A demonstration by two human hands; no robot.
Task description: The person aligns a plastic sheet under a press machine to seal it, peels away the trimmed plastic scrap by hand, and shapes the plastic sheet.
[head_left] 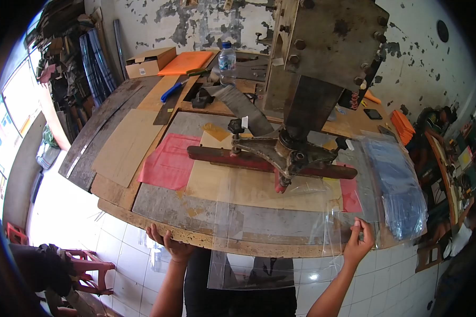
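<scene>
My left hand is at the front edge of the worktable, fingers apart and slightly bent against the wooden rim. Nothing shows in it. To the right, my right hand has its thumb and fingers drawn together by the table edge. Whatever it may pinch is too transparent to make out. Between the hands lies a clear plastic sheet, its front part hanging over the rim. The sheet's back part reaches under a press head with a long reddish bar. Beneath are a yellowish board and red sheets.
A stack of clear bluish plastic covers lies at the right. Behind are a water bottle, a blue-handled cutter, an orange stack and a cardboard box. A red stool stands at lower left; people sit at both sides.
</scene>
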